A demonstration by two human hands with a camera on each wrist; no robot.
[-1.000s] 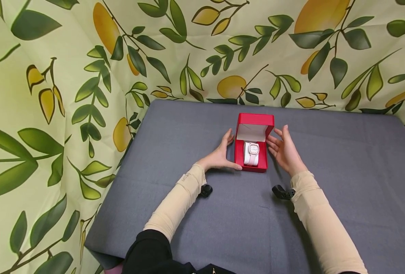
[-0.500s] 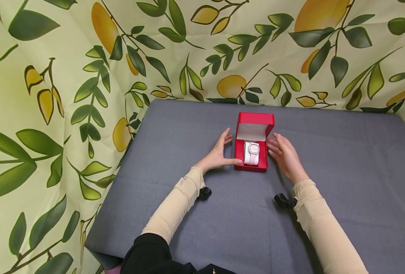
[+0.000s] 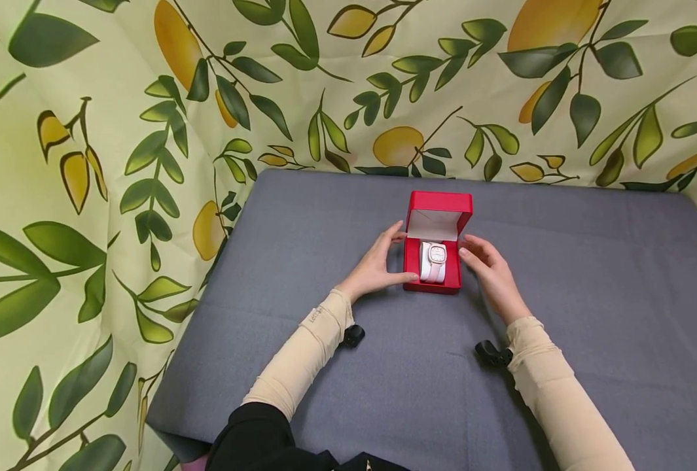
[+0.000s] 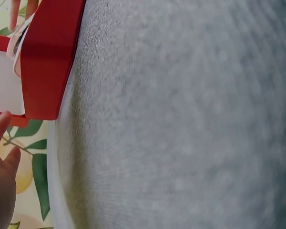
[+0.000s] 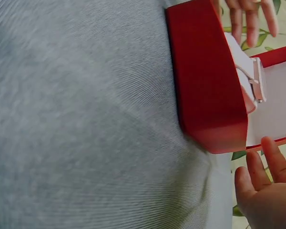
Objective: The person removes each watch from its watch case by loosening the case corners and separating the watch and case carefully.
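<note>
A small red box [image 3: 454, 267] stands with its lid [image 3: 440, 201] raised, showing a white lining. Inside, a wristwatch [image 3: 436, 255] with a square pale face and pink strap is wrapped round a white cushion [image 3: 424, 260]. My left hand [image 3: 374, 267] is spread at the box's left side, thumb stretched to the front left corner, fingers pointing toward the lid hinge. On the other side, my right hand [image 3: 492, 271] has its thumb and fingertips close to the right wall. The right wrist view shows the watch's side above the red wall [image 5: 205, 71], with relaxed fingers [image 5: 276, 162] nearby.
The box sits on a table with a grey cloth [image 3: 589, 294], toward its far edge. Behind and to the left hangs a curtain [image 3: 324, 85] printed with leaves and lemons. Black wrist cameras [image 3: 492, 354] sit below both hands.
My right hand has drawn slightly back toward me, and its thumb has swung in to the box's right wall. The left hand has barely moved. The lid stays raised.
</note>
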